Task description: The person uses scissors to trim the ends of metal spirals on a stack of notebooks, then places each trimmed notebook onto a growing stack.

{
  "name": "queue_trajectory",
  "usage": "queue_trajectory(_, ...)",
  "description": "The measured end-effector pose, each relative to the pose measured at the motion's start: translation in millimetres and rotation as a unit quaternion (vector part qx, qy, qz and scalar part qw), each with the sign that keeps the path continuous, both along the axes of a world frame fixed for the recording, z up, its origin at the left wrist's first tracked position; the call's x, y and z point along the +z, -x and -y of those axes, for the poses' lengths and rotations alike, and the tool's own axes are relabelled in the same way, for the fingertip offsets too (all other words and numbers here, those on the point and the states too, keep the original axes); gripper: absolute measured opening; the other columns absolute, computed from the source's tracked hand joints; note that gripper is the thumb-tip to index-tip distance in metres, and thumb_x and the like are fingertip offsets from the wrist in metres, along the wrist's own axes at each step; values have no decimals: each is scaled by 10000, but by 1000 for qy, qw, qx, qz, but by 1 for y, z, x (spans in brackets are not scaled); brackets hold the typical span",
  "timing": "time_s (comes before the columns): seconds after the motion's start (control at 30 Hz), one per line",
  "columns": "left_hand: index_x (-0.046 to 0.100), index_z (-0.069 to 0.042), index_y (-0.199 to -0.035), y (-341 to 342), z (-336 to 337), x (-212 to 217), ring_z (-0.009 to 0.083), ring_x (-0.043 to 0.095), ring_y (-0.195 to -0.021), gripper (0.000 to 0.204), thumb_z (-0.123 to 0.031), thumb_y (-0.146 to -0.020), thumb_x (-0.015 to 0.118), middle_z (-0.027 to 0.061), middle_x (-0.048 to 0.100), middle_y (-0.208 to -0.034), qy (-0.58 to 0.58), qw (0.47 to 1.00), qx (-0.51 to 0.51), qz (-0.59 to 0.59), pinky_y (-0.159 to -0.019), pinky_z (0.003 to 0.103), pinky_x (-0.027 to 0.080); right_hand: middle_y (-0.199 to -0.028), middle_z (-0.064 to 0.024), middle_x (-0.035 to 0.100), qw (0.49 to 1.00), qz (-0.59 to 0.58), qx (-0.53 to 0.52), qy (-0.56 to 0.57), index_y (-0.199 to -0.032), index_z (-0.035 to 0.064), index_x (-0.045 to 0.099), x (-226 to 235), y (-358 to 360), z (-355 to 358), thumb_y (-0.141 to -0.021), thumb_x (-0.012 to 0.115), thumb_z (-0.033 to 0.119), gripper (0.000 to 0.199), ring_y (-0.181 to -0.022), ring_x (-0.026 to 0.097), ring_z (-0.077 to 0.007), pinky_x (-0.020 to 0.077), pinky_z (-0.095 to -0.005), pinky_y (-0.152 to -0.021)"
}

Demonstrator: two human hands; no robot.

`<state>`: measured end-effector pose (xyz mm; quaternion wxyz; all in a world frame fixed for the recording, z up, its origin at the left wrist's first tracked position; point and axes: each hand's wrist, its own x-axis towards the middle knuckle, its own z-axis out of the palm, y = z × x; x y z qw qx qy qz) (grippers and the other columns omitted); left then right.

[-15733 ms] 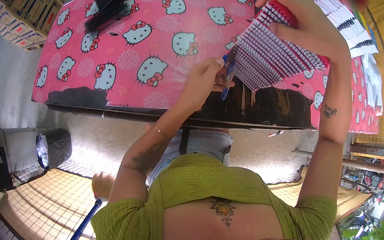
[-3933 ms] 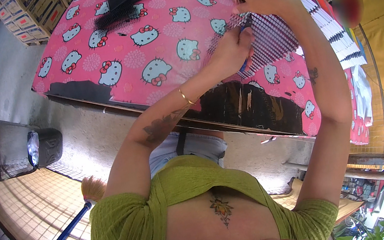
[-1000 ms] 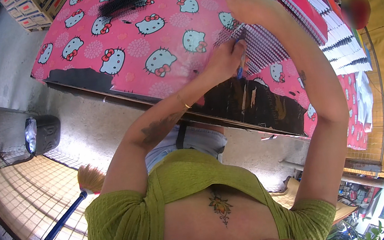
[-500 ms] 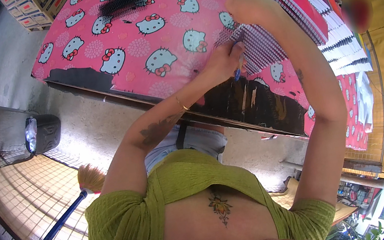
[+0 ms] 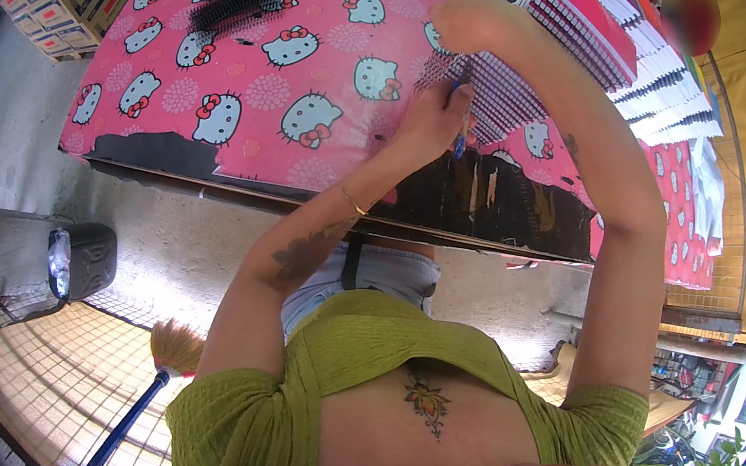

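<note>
Since half a second ago, your left hand (image 5: 433,119) has barely shifted, pinching the blue pen (image 5: 461,119) on the checked sheet (image 5: 493,94) at the bench (image 5: 269,82) edge. Right hand (image 5: 471,19), curled, presses that sheet at 1 o'clock from the pen; keep pressing flat so it cannot slide.

**One head camera, looking steeply down**

I have a single view, from the left fisheye on the wearer's head, tilted down along the body. The green top (image 5: 372,401) fills 6 o'clock, very close to the lens; both forearms run up toward 1 o'clock. The pink table cover (image 5: 285,60) lies farther off, spanning 11 to 2 o'clock. The floor and a broom (image 5: 140,400) sit at 8 o'clock. Straight edges bow near the dark circular rim. I have no second view to share the scene.
</note>
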<state>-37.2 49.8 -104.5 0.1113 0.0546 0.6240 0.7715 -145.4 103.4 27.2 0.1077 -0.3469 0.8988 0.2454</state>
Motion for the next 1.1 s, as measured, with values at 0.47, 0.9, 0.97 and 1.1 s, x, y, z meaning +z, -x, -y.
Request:
queue_trajectory(0.47, 510, -1, -1079, -1, 0, -16, 180, 652, -615, 342, -327, -1015, 429, 104, 615, -770, -5, 1000, -4, -13, -479, 310, 497, -1001, -159, 680, 999, 0, 38, -19, -970, 19, 674, -15, 8, -9, -759, 702, 180, 266, -992, 647, -315, 527, -425, -825)
queue_trajectory(0.9, 504, -8, -1024, 1, 1, -18, 166, 617, -601, 312, -311, -1013, 431, 74, 588, -767, 2, 1000, 1, 8, -484, 307, 487, -966, -175, 688, 1000, -4, 18, 21, -939, 1, 681, -21, 7, -7, -744, 698, 187, 270, -940, 662, -330, 532, -442, -793)
queue_trajectory(0.97, 497, -8, -1005, -3, 1, -23, 154, 583, -566, 311, -312, -1013, 432, 61, 563, -743, -14, 1000, 10, 1, -482, 309, 486, -958, -178, 689, 999, 4, 24, 23, -932, 11, 689, -21, 4, -4, -741, 701, 189, 261, -929, 665, -333, 533, -442, -784)
queue_trajectory(1.1, 497, -5, -999, 4, 1, -27, 152, 577, -558, 320, -320, -1008, 444, 63, 568, -746, -29, 999, 29, 16, -484, 314, 488, -975, -161, 699, 999, 4, 45, -6, -942, 39, 713, -21, 0, 2, -749, 674, 150, 226, -924, 679, -320, 545, -446, -753)
